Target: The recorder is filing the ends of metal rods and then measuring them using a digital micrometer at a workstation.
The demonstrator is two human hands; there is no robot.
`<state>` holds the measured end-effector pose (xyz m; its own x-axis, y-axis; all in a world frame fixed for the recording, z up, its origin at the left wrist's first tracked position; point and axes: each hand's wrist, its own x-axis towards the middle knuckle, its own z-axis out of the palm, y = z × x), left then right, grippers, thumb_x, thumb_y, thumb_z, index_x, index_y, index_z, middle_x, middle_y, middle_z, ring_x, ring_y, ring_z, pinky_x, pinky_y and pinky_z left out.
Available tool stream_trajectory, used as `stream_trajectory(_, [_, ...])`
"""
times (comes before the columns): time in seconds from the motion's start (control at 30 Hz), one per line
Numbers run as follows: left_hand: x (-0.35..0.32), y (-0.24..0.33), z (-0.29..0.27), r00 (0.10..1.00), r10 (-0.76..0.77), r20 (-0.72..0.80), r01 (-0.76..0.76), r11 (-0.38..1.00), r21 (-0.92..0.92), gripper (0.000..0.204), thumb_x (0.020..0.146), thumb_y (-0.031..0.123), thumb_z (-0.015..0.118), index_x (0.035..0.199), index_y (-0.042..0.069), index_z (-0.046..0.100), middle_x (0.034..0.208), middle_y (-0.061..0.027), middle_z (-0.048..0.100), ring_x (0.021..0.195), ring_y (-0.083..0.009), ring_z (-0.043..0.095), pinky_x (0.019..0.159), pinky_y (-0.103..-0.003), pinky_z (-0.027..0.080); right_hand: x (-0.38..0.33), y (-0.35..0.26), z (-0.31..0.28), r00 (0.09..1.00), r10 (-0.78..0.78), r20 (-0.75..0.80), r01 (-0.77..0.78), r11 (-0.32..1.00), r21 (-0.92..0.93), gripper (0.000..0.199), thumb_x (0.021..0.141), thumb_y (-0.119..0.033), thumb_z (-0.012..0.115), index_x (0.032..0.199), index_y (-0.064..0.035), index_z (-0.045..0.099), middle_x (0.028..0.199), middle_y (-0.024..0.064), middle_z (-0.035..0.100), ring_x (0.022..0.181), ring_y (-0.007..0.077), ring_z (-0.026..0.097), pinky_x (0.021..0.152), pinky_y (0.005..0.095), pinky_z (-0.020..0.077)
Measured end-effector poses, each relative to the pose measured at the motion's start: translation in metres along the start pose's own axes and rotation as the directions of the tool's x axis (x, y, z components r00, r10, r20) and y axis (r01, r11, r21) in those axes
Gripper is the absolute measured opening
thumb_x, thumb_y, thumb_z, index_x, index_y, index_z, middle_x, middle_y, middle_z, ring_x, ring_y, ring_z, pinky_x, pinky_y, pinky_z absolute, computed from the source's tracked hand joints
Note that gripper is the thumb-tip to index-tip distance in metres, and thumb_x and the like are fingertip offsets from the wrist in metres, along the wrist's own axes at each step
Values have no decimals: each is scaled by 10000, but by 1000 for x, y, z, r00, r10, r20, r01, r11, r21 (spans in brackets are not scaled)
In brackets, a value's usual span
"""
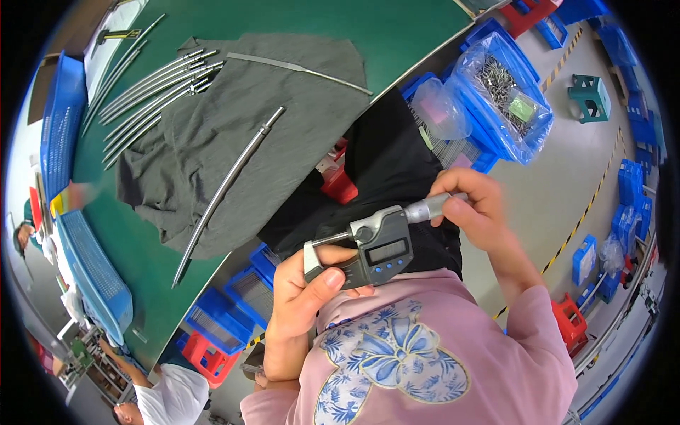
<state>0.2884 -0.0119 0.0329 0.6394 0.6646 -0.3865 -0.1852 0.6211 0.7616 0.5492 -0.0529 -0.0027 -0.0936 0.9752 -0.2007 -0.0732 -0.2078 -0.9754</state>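
A digital micrometer (382, 248) is held in front of my body, its small display facing up. My left hand (308, 287) wraps round the frame near the anvil end, thumb on the dark frame. With thumb and fingers, my right hand (471, 205) pinches the silver thimble at the other end. No part shows between the measuring faces. On the grey cloth (283, 156) lies a long metal rod (227, 188) with a stepped end. A thin flat file-like tool (297, 69) rests farther back on the cloth. Several similar metal rods (152, 95) lie side by side at the cloth's left.
Blue baskets (64, 120) line the green table's (411, 28) left edge, near a caliper (117, 34). Right of my lap, a blue bin (520, 145) holds small metal parts in plastic. Red stools (567, 322) and a green stool (589, 98) stand on the floor. Another person (170, 397) sits at lower left.
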Motion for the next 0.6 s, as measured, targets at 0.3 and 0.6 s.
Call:
stream_trajectory(0.3, [2,-3,-3,1000,9,-23,-8,999,36,368,918,187,538,1102,-132,535,870,-205,658,778,-210,654,707,-303,527,-1,7,49,982,168,91,-190,821,538,372,771,-108,684,1090,17,538,800,49,589,669,94,554,591,232,445])
stream_trajectory(0.6, [0,-4,-4,999,-3,-37,4,999,38,332,927,162,520,1108,-116,543,895,-188,658,781,-201,659,698,-286,532,3,19,28,951,-154,-267,224,940,256,238,764,-38,704,962,16,584,874,75,574,737,134,560,658,248,443])
